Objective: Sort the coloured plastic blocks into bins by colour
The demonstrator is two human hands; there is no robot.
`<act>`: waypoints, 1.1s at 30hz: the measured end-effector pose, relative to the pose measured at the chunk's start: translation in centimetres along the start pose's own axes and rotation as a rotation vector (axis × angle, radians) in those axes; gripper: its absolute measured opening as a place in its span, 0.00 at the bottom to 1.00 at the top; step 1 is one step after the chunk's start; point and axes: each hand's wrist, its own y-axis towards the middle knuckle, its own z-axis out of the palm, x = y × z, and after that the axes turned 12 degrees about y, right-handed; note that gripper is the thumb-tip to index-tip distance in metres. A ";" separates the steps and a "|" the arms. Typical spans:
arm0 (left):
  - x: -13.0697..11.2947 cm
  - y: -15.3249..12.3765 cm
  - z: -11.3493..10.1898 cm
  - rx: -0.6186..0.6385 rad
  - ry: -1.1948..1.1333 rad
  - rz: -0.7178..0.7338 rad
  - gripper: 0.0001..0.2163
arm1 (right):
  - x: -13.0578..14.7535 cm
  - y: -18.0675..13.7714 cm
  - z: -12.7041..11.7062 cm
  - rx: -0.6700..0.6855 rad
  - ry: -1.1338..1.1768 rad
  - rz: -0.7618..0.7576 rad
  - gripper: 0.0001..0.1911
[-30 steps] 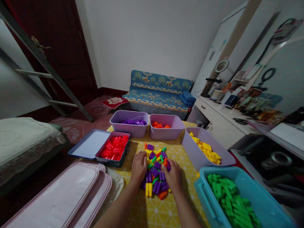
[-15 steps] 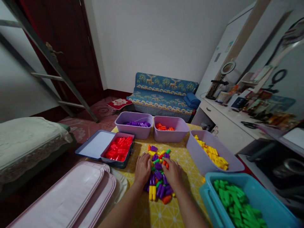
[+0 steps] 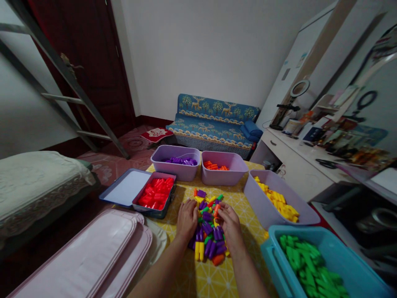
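A mixed pile of purple, yellow, green, red and orange plastic toy blocks (image 3: 208, 228) lies on the yellow patterned tablecloth (image 3: 186, 275). My right hand (image 3: 230, 222), at the pile's right side, pinches an orange block (image 3: 216, 210) between thumb and fingers, just above the other pieces. Along the left edge of the pile rests my left hand (image 3: 187, 218), fingers loosely stretched forward and holding nothing visible. Its fingertips lie close to the upper left pieces. A pair of yellow blocks (image 3: 199, 251) lies at the near end.
Around the pile stand a bin of purple blocks (image 3: 161, 166), one of orange (image 3: 223, 179), one of yellow (image 3: 259, 207) and a blue bin of green (image 3: 366, 265). An open case (image 3: 158, 213) holds red blocks. Pale pink lids (image 3: 89, 252) lie at the left.
My right hand has lifted the orange block slightly and turned, so the block now shows between its fingers. My left hand has hardly moved.
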 end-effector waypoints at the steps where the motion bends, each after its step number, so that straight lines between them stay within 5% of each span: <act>1: 0.0 0.0 0.0 0.000 0.000 -0.002 0.16 | 0.2 -0.2 0.1 -0.001 0.014 0.001 0.26; 8: 0.0 -0.1 0.2 -0.009 0.003 0.002 0.16 | 0.3 -0.8 -0.7 -0.079 0.007 0.027 0.29; 14: 0.1 0.0 0.1 -0.003 0.000 -0.001 0.16 | 1.9 0.7 -0.3 0.096 -0.294 0.153 0.24; 21: 0.4 0.0 0.6 0.006 0.002 -0.009 0.16 | 8.2 4.3 4.9 0.004 0.073 -0.247 0.23; 24: 0.5 0.0 0.6 -0.008 0.003 0.003 0.16 | 9.3 4.0 5.6 0.131 -0.101 -0.192 0.21; 28: 0.5 0.0 0.6 -0.045 0.000 0.020 0.15 | 8.3 3.2 4.7 0.442 -0.574 0.102 0.14; 30: 0.5 0.0 0.7 -0.050 -0.001 0.021 0.15 | 7.6 3.3 4.5 0.409 -0.591 0.090 0.12; 33: 0.6 -0.1 0.8 -0.046 0.003 0.013 0.15 | 6.9 4.2 4.9 0.218 -0.260 -0.160 0.18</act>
